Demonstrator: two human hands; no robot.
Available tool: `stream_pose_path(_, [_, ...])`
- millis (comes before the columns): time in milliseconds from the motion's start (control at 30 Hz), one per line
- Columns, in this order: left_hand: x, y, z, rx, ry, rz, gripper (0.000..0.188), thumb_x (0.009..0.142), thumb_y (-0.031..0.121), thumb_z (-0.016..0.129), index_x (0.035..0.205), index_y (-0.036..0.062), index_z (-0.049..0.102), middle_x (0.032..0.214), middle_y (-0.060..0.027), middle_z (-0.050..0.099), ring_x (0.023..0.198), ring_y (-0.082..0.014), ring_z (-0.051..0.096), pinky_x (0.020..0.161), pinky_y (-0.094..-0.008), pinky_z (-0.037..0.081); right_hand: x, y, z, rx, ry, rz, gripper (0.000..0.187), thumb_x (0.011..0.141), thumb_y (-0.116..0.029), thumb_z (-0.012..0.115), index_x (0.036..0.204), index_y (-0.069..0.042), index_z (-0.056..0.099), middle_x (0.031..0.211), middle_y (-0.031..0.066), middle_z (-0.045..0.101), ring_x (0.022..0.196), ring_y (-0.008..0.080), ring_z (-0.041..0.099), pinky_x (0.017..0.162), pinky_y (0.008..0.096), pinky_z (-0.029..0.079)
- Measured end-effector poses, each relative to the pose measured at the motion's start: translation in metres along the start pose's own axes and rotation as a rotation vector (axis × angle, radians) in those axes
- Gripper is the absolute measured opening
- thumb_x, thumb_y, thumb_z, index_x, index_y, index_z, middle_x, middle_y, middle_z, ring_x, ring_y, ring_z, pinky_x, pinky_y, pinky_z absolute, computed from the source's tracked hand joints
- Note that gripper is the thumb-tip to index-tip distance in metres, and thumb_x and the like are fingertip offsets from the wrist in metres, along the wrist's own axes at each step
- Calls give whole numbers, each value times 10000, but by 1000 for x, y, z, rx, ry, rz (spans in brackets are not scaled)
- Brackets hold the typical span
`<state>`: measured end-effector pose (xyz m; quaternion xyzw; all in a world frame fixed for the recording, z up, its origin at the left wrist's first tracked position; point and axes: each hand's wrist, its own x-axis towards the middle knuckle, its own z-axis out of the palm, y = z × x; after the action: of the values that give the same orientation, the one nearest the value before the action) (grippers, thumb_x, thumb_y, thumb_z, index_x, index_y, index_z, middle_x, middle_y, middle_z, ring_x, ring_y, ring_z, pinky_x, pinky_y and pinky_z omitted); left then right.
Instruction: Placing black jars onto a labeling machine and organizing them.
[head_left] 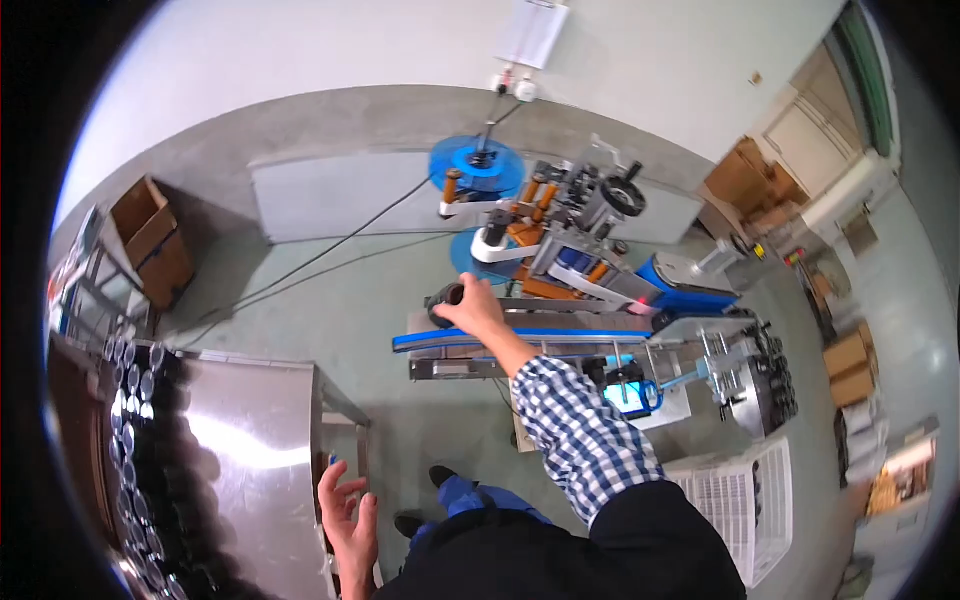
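My right hand (478, 308) reaches forward over the near-left end of a conveyor (440, 345) with blue side rails. Its fingers are closed around a dark, round jar (441, 305), whose details are partly hidden by the hand. Low in the head view, my left hand (350, 515) is empty, its fingers loosely bent and apart, beside the edge of a steel table (255, 400). Many dark jars with shiny silver tops (130, 440) stand crowded along that table's left side.
Behind the conveyor stands a labelling machine (560, 230) with blue reel discs (478, 165). A small lit screen (627, 398) sits at its near side. A white plastic crate (730, 510) is at lower right, cardboard boxes (152, 240) at left. Cables cross the floor.
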<state>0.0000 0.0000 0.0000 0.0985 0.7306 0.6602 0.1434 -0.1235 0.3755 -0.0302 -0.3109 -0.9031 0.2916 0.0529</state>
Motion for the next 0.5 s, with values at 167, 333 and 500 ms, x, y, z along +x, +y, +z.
stream_pose_path(167, [1,-15,27,-96,39,5,504,836,-18,598,1313,21,442,1307,-79,479,979,-154,573,769,-257,485,11,26,-14,-169,-46,105,837,682,-446,766,1330,-62,400,1274,207,487,1169,369,540,934,465,488])
stream_pose_path(333, [0,-3,30,-44,-21,-32,476,851,-6,605,1302,18,453,1286,-90,495,970,-158,586,767,-267,490,8,56,-20,-276,-28,198,850,689,-444,757,1361,-77,388,1332,181,477,1212,365,515,958,503,468])
stream_pose_path(500, [3,-5,29,-23,-81,-42,465,864,18,618,1301,25,459,1249,-100,535,953,-154,598,786,-291,491,8,87,-41,-344,26,292,838,698,-444,776,1356,-79,408,1339,206,485,1234,366,498,973,510,446])
